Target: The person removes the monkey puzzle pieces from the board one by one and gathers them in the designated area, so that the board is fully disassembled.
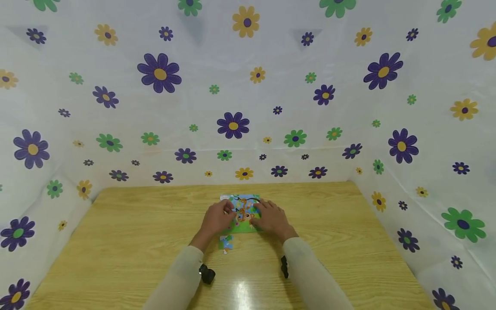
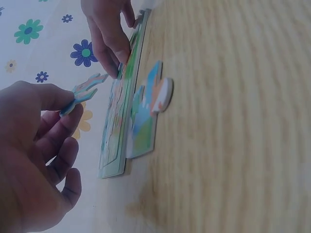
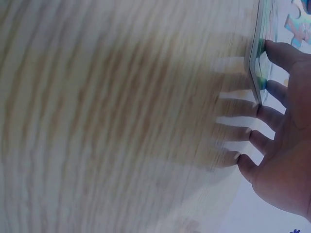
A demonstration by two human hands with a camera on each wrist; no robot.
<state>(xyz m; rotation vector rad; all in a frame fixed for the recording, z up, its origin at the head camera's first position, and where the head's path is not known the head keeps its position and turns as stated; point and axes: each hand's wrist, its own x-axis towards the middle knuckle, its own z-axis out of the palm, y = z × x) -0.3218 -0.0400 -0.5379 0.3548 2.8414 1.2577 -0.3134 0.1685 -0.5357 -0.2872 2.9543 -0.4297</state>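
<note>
A jigsaw puzzle board (image 1: 248, 228) with a colourful cartoon-animal picture lies flat on the table. Just over its left side, my left hand (image 1: 220, 217) pinches a puzzle piece (image 2: 86, 91) between thumb and fingers, raised off the board. That held piece (image 3: 297, 26) also shows at the top right of the right wrist view. My right hand (image 1: 272, 218) rests at the board's right side, thumb and index fingertip on its surface. Its other fingers (image 3: 260, 141) are spread, fingertips down at the tabletop. Another puzzle piece (image 1: 226, 243), blue, green and orange, lies against the board's near edge.
The wooden tabletop (image 1: 155, 228) stretches around the board on all sides. A white sheet with purple, green and yellow flowers (image 1: 233, 125) rises behind the table and along both sides. Dark wrist cameras (image 1: 207, 274) sit at the light sleeves.
</note>
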